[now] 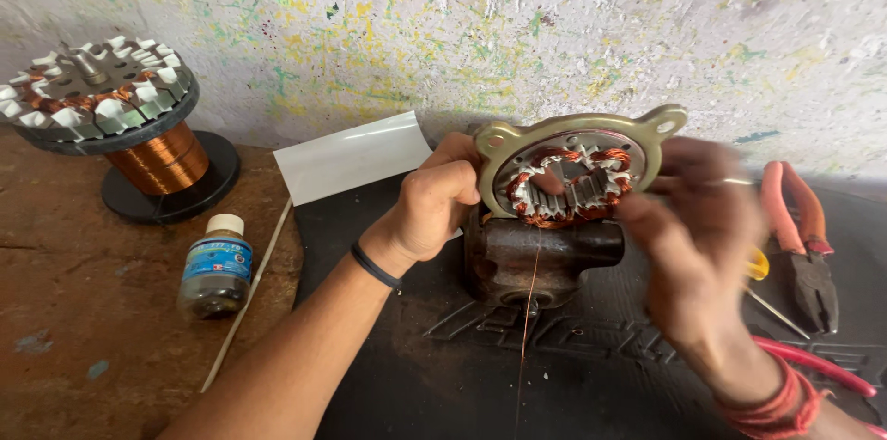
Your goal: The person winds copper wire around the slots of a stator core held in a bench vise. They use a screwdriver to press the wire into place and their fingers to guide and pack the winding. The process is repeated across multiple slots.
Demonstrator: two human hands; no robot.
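Winding progress: several slots of the stator (568, 183) already carry copper coils, while bare metal teeth show in the middle, so I judge the winding partly done with more turns left.
Spool: far left on the surface (83, 329), a black reel of copper wire (164, 161) stands upright with a second wound stator (92, 89) resting on top.
Bottle: a small capped bottle (215, 264) stands near the reel; its contents look dark, but what they are cannot be told.
Sheet: a white sheet (356, 155) leans at the wall behind the left hand.
Left hand: the left hand (434, 204) has its fingers clenched on the stator's metal rim, steadying it on a dark block (536, 260).
Wire: a thin copper strand (528, 311) hangs down from the coils.
Right hand: the right hand (693, 227) is blurred at the coils; whether its fingers pinch the wire I cannot tell.
Pliers: orange-handled pliers (804, 241) lie at the far right.
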